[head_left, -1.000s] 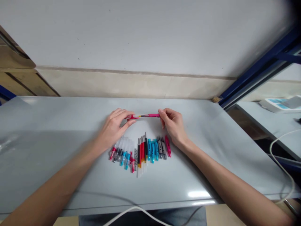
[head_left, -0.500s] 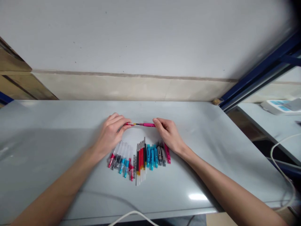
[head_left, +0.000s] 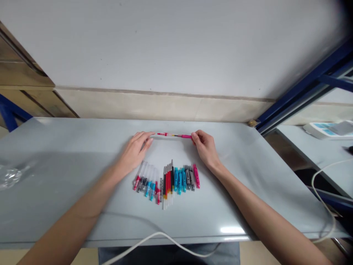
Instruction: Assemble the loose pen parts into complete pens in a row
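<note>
A pink pen is held level above the table, its right end between the thumb and fingers of my right hand. From its left end, a slim refill part runs into a clear section with a pink tip. Just left of that tip is my left hand, thumb and fingers apart, holding nothing. Below the hands lie clear pen barrels with pink, grey and blue ends, red and black ink refills, blue pen parts, grey pen parts and a pink pen part.
The grey table meets a tiled wall strip. Crumpled clear plastic lies at the left. A white cable loops across the front edge. Blue metal posts stand at the right, beside a white device.
My left hand has let go of the pen's left end and opened. My right hand has moved slightly right and away from me with the pen. The view has shifted too.
</note>
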`<state>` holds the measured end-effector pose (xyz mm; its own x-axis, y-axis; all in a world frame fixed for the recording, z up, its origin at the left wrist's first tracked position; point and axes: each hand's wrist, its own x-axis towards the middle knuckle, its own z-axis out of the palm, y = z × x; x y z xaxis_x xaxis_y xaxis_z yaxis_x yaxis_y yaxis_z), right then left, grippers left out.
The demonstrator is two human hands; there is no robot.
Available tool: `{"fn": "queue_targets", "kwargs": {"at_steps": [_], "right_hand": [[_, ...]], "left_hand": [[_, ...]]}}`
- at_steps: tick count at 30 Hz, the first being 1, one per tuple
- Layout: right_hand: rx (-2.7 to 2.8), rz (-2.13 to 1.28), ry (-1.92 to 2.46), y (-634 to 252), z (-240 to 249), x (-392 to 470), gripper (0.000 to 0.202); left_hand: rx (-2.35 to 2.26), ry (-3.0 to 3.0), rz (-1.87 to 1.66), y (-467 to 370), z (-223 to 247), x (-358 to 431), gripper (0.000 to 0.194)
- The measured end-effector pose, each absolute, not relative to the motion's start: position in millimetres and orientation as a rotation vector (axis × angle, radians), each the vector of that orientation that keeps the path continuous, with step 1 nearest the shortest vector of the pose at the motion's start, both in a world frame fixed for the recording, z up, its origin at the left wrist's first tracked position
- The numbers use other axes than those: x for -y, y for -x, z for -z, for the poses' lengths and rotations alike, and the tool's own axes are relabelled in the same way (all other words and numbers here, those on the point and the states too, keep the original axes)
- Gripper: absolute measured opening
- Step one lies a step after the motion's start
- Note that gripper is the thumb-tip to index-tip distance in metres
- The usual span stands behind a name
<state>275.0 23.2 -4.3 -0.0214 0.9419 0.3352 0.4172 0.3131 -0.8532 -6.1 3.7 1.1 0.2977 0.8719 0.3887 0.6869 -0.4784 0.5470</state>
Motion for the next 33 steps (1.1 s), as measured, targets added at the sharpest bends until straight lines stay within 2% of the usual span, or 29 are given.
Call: {"fn": "queue_targets", "kwargs": {"at_steps": [5,12,19,27,33], "right_hand": [[1.611,-0.731,1.207,-264.0,0.0,-10.3,0.033],[1.69,-0.809,1.2,-259.3,-3.4,-3.9,0.032],[1.661,-0.765,1.229,-259.8,-3.7,-7.2,0.033],[1.811,-0.732,1.228,-260.5,-6.8,-7.9,0.038],[1.861,-0.693,1.312,-267.0,0.5,-12.6,0.022]], "left_hand": [[-1.385,-2.196,-0.816,1.9,-1.4,1.1,0.048],[-1.396,-1.994,-0.864,-4.9,-9.4,1.8,0.037],[-1.371,-1.929,-0.758,-6.1,-8.5,0.5,0.031],[-1.439,-2.025,-0.76,-5.5,-4.9,-2.1,0.026],[-1.523,-2.072,-0.736,-5.9,0.0,-2.7,0.019]]}}
